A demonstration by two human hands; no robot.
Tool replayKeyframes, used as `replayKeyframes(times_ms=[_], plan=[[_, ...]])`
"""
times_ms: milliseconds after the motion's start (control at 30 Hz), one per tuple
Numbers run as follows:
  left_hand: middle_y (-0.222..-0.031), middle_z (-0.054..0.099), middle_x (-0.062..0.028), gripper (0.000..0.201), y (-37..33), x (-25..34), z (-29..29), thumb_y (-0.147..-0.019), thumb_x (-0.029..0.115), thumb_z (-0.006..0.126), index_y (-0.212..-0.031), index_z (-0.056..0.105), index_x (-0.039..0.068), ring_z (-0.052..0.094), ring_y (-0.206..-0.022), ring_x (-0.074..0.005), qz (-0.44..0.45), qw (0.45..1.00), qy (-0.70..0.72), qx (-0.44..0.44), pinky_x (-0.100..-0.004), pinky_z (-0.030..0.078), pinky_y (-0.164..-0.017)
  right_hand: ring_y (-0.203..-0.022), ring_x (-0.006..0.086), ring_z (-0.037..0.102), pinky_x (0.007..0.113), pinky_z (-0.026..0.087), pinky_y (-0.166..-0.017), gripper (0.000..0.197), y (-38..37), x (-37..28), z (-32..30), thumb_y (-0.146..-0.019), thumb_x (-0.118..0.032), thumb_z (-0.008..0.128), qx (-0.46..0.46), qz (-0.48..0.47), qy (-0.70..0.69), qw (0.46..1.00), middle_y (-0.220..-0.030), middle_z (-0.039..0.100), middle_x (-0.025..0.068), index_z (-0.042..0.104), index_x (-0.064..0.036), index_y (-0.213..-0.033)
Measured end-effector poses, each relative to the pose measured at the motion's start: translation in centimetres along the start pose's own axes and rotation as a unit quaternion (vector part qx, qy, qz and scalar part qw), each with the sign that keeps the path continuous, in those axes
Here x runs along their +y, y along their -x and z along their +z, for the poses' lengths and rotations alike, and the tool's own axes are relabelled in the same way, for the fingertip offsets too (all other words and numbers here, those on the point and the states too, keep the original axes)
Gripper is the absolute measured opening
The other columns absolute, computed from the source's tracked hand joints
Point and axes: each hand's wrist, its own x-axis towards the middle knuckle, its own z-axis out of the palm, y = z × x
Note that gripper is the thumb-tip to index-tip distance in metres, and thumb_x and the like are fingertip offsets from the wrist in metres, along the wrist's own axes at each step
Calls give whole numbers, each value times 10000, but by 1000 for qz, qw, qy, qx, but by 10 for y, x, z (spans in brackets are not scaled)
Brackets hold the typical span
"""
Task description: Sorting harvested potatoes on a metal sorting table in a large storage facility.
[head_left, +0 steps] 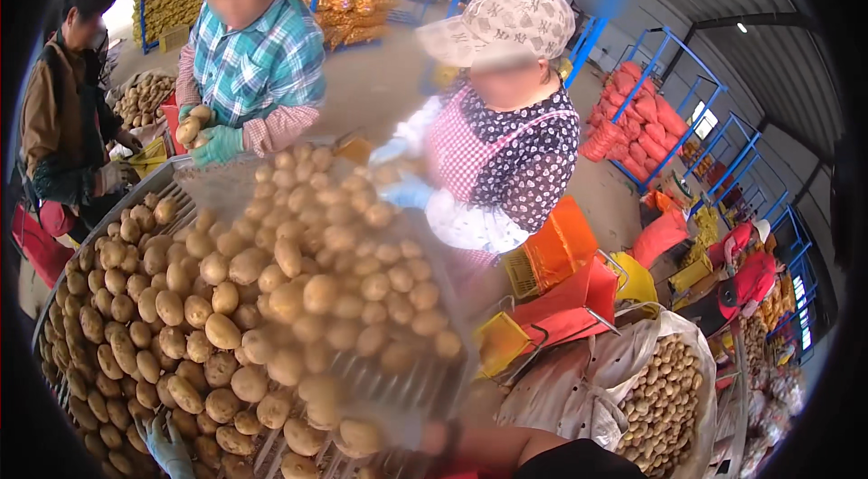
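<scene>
A wide slatted metal table [398,398] carries a large heap of brown potatoes [221,330]. At the lower left, my left hand [165,449] in a pale blue-green glove rests against the potatoes, its fingers apart and no potato visible in it. My right forearm reaches in from the lower right. The gloved right hand [395,429] is smeared and sits right beside a potato at the table's near edge; whether its fingers hold that potato cannot be made out.
Across the table, a person in a plaid shirt [262,63] holds potatoes; another in a cap and apron [506,126] has blurred hands over the heap. A third person [68,108] stands far left. At right are red-orange crates [579,298] and a large sack [579,380] of small potatoes.
</scene>
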Motion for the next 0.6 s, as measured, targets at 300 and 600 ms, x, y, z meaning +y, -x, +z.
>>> replayKeyframes(times_ms=[300, 600], plan=[[-1014, 711, -108, 243, -5, -16, -15, -927, 272, 598, -993, 749, 94, 595, -1062, -328, 116, 983, -141, -1, -450, 422, -1024, -596, 178, 592, 285, 510, -518, 474, 28, -11, 15, -918, -392, 683, 28, -33, -47, 998, -709, 584, 61, 503, -101, -1247], [-1001, 711, -124, 285, -4, 1, -19, -912, 284, 603, -992, 739, 47, 586, -1092, -353, 103, 986, -133, 16, -442, 435, -1009, -760, 217, 662, 350, 576, -659, 407, 34, -16, -28, -923, -403, 670, 47, 26, -110, 992, -862, 665, 87, 570, -110, -1187]])
